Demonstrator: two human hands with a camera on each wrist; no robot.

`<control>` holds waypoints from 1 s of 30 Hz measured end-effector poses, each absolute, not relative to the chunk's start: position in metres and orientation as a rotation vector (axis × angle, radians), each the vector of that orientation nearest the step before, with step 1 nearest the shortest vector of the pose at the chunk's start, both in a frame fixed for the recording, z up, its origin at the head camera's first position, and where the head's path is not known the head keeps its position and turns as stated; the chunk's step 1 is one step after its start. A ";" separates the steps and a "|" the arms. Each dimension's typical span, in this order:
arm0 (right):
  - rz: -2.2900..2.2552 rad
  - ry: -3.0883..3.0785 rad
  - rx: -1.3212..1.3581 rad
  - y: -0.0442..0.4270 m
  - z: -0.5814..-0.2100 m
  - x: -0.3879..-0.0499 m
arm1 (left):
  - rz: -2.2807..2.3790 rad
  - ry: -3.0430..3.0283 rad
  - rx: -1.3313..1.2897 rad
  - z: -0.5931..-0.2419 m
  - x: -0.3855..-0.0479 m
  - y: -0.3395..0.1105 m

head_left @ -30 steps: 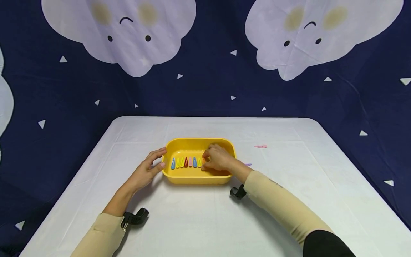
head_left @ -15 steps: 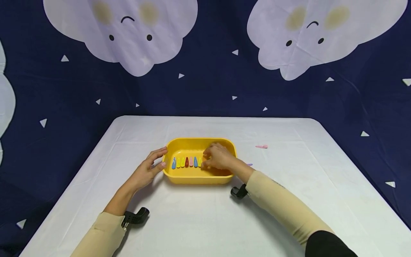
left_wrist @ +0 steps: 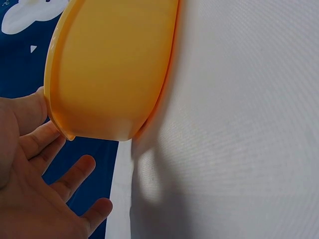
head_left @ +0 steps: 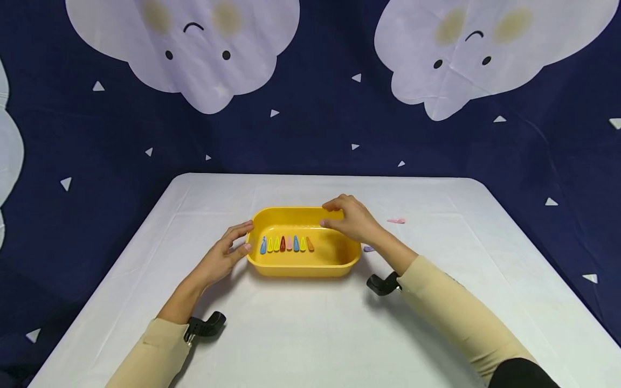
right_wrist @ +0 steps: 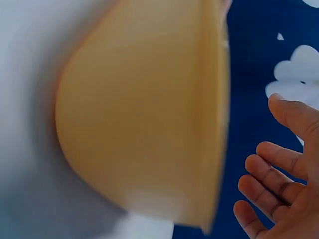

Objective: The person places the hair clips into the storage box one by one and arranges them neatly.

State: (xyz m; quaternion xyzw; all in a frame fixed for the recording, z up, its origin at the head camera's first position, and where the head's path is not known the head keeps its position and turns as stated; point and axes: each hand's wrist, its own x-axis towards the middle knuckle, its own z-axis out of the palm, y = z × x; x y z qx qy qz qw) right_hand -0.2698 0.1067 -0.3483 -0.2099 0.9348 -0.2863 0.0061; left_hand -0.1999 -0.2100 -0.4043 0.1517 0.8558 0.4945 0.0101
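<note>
A yellow tray [head_left: 301,270] sits on the white-covered table. Inside it, several snap hair clips stand side by side in a row, from a blue hair clip [head_left: 263,246] at the left to an orange hair clip [head_left: 310,244] at the right. My left hand [head_left: 220,261] rests against the tray's left end, thumb and forefinger touching the rim, other fingers spread. Over the tray's back right part hovers my right hand [head_left: 354,220], fingers parted and nothing between them. In the right wrist view its fingers are apart from the rim.
To the right of the tray, a purple hair clip [head_left: 368,249] lies partly beside my right wrist. A pink hair clip [head_left: 396,221] lies farther back on the table [head_left: 301,334]. Behind the table hangs a dark blue cloth [head_left: 320,134] with clouds.
My right hand has let go of the orange hair clip, lifted and moved back to the right, uncovering the row's right end. My left hand stays at the tray's end.
</note>
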 end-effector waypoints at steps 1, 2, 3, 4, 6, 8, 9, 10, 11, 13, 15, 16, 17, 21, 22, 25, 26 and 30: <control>-0.908 2.930 -0.657 0.111 -0.345 -0.269 | 1.544 2.672 0.471 -0.404 -0.200 -0.210; -0.919 2.934 -0.653 0.116 -0.342 -0.268 | 1.544 2.672 0.469 -0.404 -0.200 -0.210; -0.929 2.942 -0.647 0.121 -0.340 -0.267 | 1.544 2.672 0.469 -0.404 -0.200 -0.210; -0.938 2.949 -0.635 0.126 -0.339 -0.266 | 1.545 2.672 0.469 -0.404 -0.200 -0.210; -0.964 2.960 -0.609 0.136 -0.336 -0.265 | 1.548 2.669 0.470 -0.404 -0.200 -0.210; -0.990 2.970 -0.580 0.146 -0.335 -0.263 | 1.550 2.668 0.473 -0.404 -0.200 -0.210; -0.996 2.977 -0.569 0.150 -0.335 -0.262 | 1.552 2.667 0.474 -0.404 -0.200 -0.210; -1.002 2.979 -0.559 0.155 -0.336 -0.261 | 1.555 2.665 0.476 -0.404 -0.200 -0.210; -1.005 2.982 -0.551 0.159 -0.337 -0.259 | 1.557 2.663 0.477 -0.404 -0.200 -0.210; -1.011 2.981 -0.535 0.168 -0.341 -0.257 | 1.561 2.662 0.479 -0.404 -0.200 -0.210; -1.011 2.977 -0.520 0.175 -0.345 -0.254 | 1.564 2.662 0.480 -0.404 -0.199 -0.210; -1.018 2.971 -0.511 0.179 -0.348 -0.253 | 1.563 2.663 0.480 -0.404 -0.199 -0.210; -1.023 2.968 -0.502 0.182 -0.350 -0.251 | 1.562 2.665 0.481 -0.404 -0.199 -0.210; -1.023 2.958 -0.456 0.192 -0.362 -0.245 | 1.559 2.676 0.482 -0.405 -0.200 -0.210; -1.016 2.955 -0.444 0.194 -0.365 -0.244 | 1.561 2.676 0.484 -0.406 -0.200 -0.210; -0.983 2.946 -0.416 0.200 -0.375 -0.240 | 1.564 2.676 0.488 -0.406 -0.200 -0.211; -0.973 2.940 -0.408 0.201 -0.378 -0.238 | 1.564 2.674 0.489 -0.406 -0.200 -0.211; -0.941 2.910 -0.375 0.206 -0.388 -0.234 | 1.564 2.670 0.487 -0.406 -0.201 -0.211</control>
